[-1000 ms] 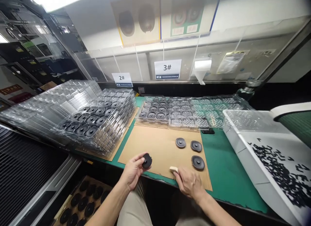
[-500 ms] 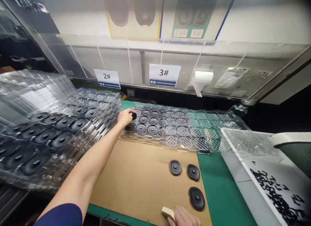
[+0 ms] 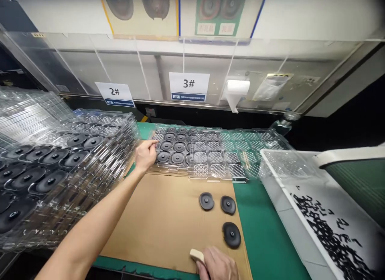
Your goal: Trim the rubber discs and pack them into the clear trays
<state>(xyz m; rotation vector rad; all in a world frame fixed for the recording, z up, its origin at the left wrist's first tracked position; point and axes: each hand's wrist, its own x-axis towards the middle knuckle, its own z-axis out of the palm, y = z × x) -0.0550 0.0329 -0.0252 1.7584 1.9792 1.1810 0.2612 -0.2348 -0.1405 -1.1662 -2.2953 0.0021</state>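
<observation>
My left hand [image 3: 146, 155], fingers curled closed, is at the left end of a clear plastic tray [image 3: 180, 167]. It covers the tray's bottom left corner, and what its fingers hold, if anything, is hidden. Rounded black discs [image 3: 177, 158] with a small central knob sit in the tray's pockets. At the bottom edge my right hand [image 3: 219, 264] grips a small beige block [image 3: 197, 255], whose kind I cannot tell. Beyond that hand, three loose black discs, one of them a larger disc [image 3: 231, 235], lie on the cardboard sheet [image 3: 159, 220].
To the left rises a tall stack of clear trays [image 3: 111, 159] with black discs on top. Empty clear trays [image 3: 240, 151] overlap at the right. A white bin [image 3: 288, 191] holds many small black pieces. A paper roll [image 3: 237, 87] hangs on the clear panel.
My left hand has moved down to the tray's left corner; the black piece at its fingertips no longer shows. The view has turned slightly right. My right hand still grips the beige block.
</observation>
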